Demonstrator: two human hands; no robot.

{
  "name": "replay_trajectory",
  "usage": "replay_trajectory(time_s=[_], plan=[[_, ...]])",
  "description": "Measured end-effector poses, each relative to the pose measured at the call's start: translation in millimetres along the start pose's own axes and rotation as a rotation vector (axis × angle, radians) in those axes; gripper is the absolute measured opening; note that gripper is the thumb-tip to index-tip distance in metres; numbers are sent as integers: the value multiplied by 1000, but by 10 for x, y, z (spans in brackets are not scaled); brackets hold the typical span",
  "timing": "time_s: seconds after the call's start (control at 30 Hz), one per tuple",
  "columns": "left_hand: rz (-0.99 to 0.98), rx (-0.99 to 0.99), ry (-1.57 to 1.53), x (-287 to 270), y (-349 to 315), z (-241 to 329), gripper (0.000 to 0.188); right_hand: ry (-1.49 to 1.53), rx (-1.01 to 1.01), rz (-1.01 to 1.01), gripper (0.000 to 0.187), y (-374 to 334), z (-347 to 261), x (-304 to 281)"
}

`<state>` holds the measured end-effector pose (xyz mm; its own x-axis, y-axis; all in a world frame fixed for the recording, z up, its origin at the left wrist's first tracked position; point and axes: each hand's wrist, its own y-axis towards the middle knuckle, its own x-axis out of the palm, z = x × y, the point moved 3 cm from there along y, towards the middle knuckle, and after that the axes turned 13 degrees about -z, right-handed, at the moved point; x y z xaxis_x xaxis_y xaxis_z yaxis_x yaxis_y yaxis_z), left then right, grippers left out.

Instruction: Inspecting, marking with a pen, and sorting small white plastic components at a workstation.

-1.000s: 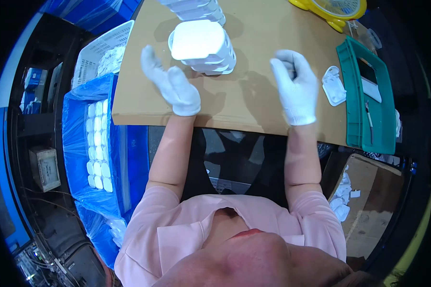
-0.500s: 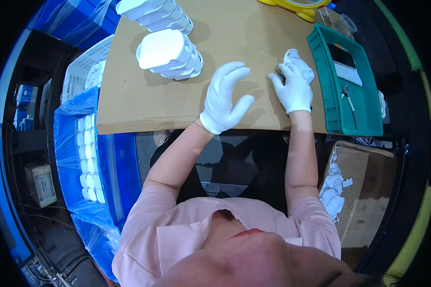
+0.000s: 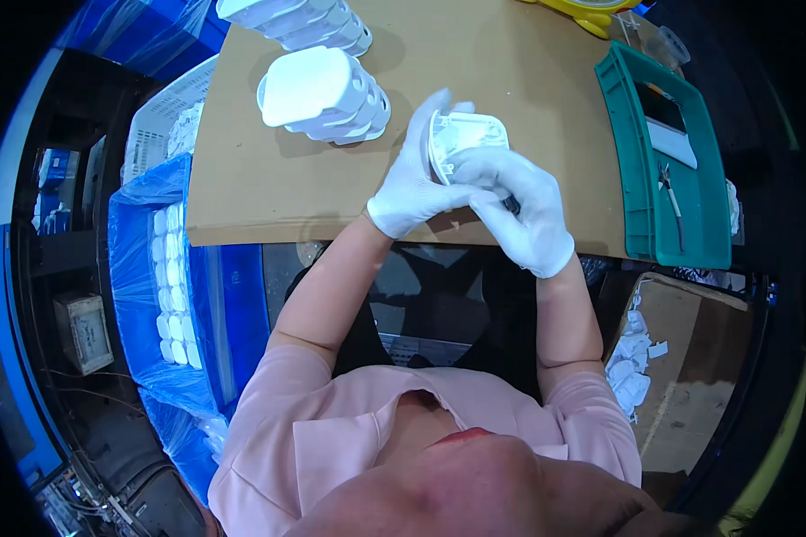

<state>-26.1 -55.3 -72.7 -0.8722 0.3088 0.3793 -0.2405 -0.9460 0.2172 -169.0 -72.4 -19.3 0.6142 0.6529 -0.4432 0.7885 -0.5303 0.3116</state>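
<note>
Over the front part of the cardboard-topped table, both white-gloved hands meet at a white plastic housing (image 3: 466, 132), a shallow rounded shell with ribs and small posts on its upturned inner side. My left hand (image 3: 410, 179) is closed round its left edge, fingers behind it and thumb stretched along the near side. From the right, my right hand (image 3: 528, 201) is closed on the near right part, its fingers covering much of the shell. A small dark spot shows between the right thumb and fingers; I cannot make out what it is.
Two stacks of white plastic housings, a near stack (image 3: 318, 94) and a far stack (image 3: 300, 22), stand at the table's left. A green tray (image 3: 636, 179) with pliers (image 3: 670, 201) lies right. Blue-lined bins (image 3: 134, 268) hold white parts; a cardboard box (image 3: 690, 358) holds white scraps.
My right hand has brought the white housing from beside the green tray leftward to the middle. My left hand, open and apart before, now grips the housing too. The view has shifted slightly.
</note>
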Motion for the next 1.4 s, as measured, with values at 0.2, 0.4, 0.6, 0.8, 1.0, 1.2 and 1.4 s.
replay_trajectory(time_s=[0.2,0.4,0.6,0.8,1.0,1.2,1.4], plan=[[79,64,567,-47,11,-96,96,-216,164,314,19,2,21,-34],[120,140,448,-72,24,-99,86,-273,252,93,26,-6,140,21],[106,200,479,-81,26,-122,85,-249,219,132,24,5,131,27],[99,238,559,-44,18,-117,85,-309,222,178,20,0,155,68],[111,231,646,-51,19,-124,85,-241,197,194,20,-21,222,78],[141,223,691,-58,13,-121,85,-305,253,218,20,-8,172,107],[130,241,573,-39,15,-106,85,-247,257,160,23,10,183,84]])
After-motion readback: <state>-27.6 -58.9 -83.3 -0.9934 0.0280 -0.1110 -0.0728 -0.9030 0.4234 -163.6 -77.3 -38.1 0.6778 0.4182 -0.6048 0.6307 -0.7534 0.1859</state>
